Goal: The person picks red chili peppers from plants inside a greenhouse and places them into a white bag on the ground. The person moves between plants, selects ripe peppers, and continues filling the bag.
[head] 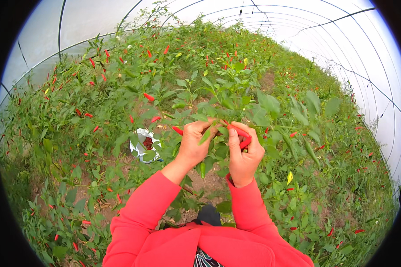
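Note:
Two or more ripe red chili peppers sit between the thumb and fingers of my right hand. Close beside it, my left hand pinches into the foliage of a pepper plant, apparently on a stem; its fingertips are partly behind a leaf. Another red chili sticks out at the left of my left hand, and I cannot tell whether it is held or hangs on the plant. Below my hands dangles a green chili.
A white bag-lined container with red chilies inside stands among the plants at left. Dense pepper plants surround me, with bare soil showing between them. Long green chilies hang at right. The plastic tunnel wall curves overhead.

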Tool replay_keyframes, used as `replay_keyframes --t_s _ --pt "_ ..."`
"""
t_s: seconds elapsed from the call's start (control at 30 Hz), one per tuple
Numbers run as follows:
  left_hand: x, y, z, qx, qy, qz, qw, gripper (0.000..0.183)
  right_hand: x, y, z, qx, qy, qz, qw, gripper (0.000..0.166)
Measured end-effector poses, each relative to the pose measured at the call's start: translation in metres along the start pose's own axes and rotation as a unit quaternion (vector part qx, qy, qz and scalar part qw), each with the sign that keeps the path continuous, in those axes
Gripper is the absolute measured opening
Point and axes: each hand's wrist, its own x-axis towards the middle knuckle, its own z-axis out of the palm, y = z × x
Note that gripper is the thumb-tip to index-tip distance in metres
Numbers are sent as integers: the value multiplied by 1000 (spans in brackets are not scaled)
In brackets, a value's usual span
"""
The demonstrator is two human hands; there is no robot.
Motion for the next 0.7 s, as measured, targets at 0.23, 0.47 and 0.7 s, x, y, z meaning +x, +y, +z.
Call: replay_keyframes --t_s 0.23,0.47,0.7 --pt "2 -3 -3 -191 6 -73 979 18 -13 14 15 48 30 -30 998 19" --pt "4 -2 -5 -156 15 -79 984 19 -18 34 13 -39 -19 -172 984 27" --pt "9 6 -10 -186 35 -111 976 19 -25 5 -9 66 -23 -118 991 23"
